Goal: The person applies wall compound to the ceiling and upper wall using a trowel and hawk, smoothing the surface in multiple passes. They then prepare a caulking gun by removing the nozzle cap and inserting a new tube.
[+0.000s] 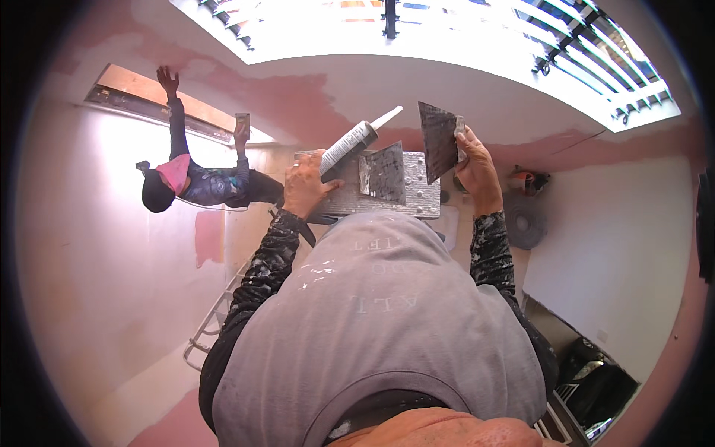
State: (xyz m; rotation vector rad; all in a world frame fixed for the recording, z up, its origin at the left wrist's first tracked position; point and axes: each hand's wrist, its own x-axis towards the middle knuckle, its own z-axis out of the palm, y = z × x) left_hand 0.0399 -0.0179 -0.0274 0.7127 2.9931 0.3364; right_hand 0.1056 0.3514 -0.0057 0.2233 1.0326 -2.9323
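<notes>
My left hand [307,185] is closed round the lower end of a sealant cartridge [347,151] with a dark-and-white body. Its long white nozzle tilts up to the right. In my right hand [480,173] is a wide filling knife [439,141], its stained, flared blade raised to the left of my fingers. Between my hands, a second filling knife [384,174] with a smeared metal blade lies on a ridged, plaster-spattered platform [424,195]. The cartridge is just left of this second blade. Part of the platform is hidden by my shirt.
To the left, another person [212,182] reaches up at the wall, one hand raised and the other holding a small block-like tool. A metal ladder frame [216,322] stands lower left. Slatted windows [581,59] are above. A round dark tub [526,222] is at right.
</notes>
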